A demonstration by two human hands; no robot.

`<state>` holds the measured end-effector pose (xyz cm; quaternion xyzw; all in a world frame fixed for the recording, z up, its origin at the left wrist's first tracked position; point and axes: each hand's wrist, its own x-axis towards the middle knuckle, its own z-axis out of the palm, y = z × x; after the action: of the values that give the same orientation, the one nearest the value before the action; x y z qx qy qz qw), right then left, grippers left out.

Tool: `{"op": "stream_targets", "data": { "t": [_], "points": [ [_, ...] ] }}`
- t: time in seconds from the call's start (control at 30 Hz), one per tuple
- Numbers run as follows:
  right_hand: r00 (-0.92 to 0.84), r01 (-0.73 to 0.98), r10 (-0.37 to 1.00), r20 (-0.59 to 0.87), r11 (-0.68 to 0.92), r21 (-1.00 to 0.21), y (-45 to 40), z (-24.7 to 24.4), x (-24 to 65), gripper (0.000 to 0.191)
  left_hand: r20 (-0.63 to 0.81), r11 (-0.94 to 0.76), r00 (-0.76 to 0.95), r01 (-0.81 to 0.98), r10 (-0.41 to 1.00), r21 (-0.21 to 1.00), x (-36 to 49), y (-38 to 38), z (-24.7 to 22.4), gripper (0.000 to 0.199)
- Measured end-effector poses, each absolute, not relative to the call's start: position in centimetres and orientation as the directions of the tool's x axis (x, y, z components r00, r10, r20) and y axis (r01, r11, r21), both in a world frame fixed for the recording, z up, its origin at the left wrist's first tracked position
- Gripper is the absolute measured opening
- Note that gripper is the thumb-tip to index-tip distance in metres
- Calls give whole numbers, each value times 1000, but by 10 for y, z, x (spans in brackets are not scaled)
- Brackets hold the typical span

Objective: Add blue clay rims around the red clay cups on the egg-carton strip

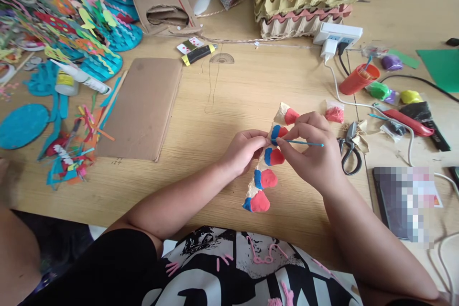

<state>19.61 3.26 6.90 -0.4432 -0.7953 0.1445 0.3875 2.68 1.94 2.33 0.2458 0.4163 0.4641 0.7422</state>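
Note:
A strip of pale egg carton (253,187) hangs above the table, tilted, with red clay on its several bumps and blue clay beside most of them. My left hand (244,152) is closed on the strip's left edge near its middle. In my right hand (313,150) a thin blue stick (307,143) is pinched between thumb and fingers. Its tip is at the second bump from the top, where the blue clay (275,134) lies; the exact contact is hidden by the fingertips. The topmost bump carries red clay (291,115) with no blue visible.
Scissors (350,150), a pink clay packet (334,113) and an orange cup (359,79) stand to the right, with a white cable (376,106) running past. Egg trays (304,2) are stacked behind a power strip (339,33). Cardboard (139,105) and craft scraps (73,158) lie left.

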Motion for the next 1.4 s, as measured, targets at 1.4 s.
{"op": "stream_targets", "data": {
  "t": [1.4],
  "points": [
    [-238,387,664,709,735,-557,35,56,195,18,-187,384,350,-667,918,639,16,21,30,15]
  ]
}}
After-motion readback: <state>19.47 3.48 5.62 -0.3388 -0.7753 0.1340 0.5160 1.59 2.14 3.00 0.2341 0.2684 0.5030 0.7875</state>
